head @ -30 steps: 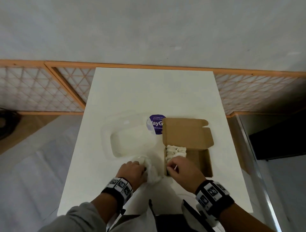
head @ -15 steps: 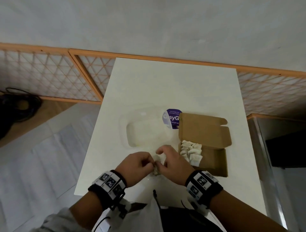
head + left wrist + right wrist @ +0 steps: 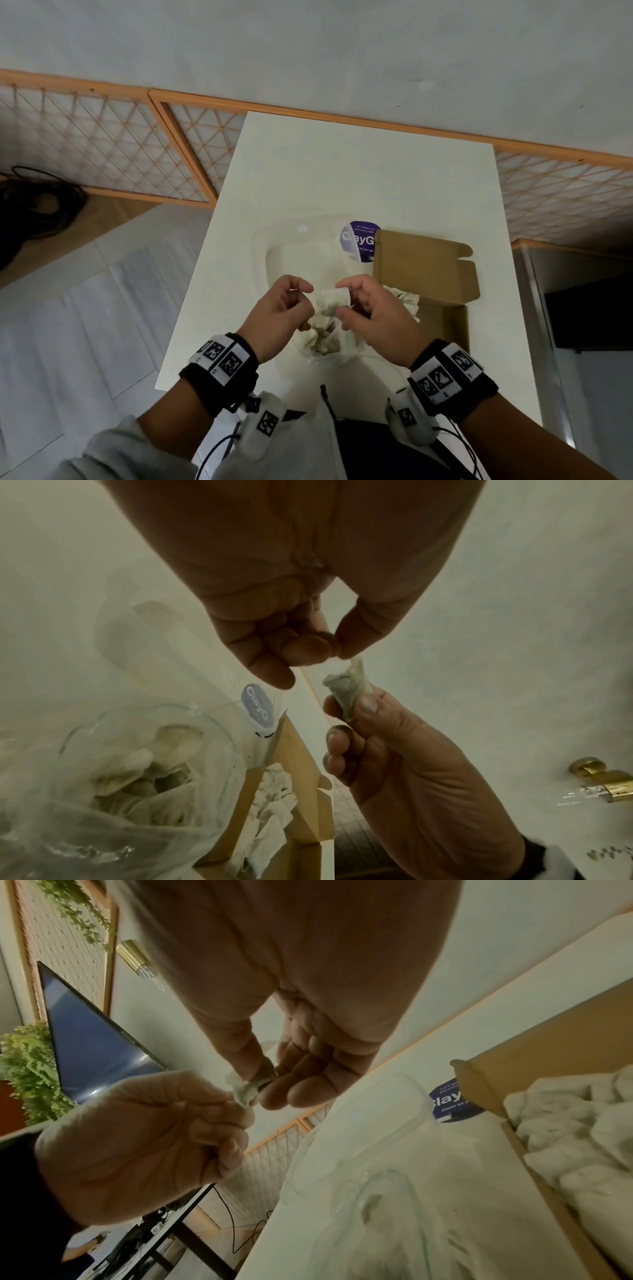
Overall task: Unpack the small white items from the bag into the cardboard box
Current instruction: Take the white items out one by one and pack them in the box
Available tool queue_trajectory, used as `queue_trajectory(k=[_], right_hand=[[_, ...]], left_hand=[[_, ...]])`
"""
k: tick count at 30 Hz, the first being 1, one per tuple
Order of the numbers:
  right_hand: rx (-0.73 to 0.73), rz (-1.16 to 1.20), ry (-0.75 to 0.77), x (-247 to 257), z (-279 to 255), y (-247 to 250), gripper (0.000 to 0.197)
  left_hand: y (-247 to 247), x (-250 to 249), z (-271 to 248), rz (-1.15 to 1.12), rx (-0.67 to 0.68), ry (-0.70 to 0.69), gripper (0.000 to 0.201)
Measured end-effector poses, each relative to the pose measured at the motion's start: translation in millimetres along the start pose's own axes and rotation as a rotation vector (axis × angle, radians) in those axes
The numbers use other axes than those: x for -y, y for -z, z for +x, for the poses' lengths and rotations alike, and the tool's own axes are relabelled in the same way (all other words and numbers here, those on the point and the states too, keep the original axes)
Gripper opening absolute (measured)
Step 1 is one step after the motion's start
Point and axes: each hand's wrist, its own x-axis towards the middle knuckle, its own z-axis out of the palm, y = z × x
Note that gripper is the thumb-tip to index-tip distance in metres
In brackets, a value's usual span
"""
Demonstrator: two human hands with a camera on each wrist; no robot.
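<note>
A small white item (image 3: 331, 300) is up in the air between both hands, over the bag. My right hand (image 3: 345, 301) pinches its body between thumb and fingers (image 3: 368, 704). My left hand (image 3: 308, 295) pinches its twisted end (image 3: 354, 664) with thumb and forefinger. Below them the clear plastic bag (image 3: 322, 342) lies open-mouthed on the table with more white items (image 3: 150, 764) inside. The brown cardboard box (image 3: 445, 322) stands just to the right, its lid (image 3: 421, 267) raised, with several white items (image 3: 406, 299) piled at its far end.
A clear plastic tray (image 3: 294, 253) with a purple sticker (image 3: 359, 240) lies behind the bag on the white table (image 3: 376, 171). The table's left edge drops to the floor. A dark screen (image 3: 589, 308) stands to the right, and black cables (image 3: 30, 212) lie far left.
One second ago my right hand was at the box and my left on the bag. They met over the bag's mouth and have risen with a white item between them.
</note>
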Motion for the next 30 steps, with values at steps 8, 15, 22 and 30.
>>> queue_trajectory(k=[8,15,22,30], right_hand=[[-0.055,-0.003,-0.011,6.9,-12.8,7.0,0.034],[-0.055,-0.034,0.001,5.6,-14.1,4.7,0.006],[-0.080,-0.074,-0.001,-10.0,2.2,-2.9,0.013],[0.187,-0.721,-0.006,-56.1,36.1,-32.2,0.027]], left_hand=[[0.1,6.4,1.6,0.385,-0.015,0.011,0.025],[-11.9,-10.5,-5.9,0.097,0.019,-0.059,0.023],[2.7,-13.2,-4.3,-0.087,-0.062,-0.093,0.014],[30.3,-18.0,-27.3,-0.043,-0.232,-0.143,0.014]])
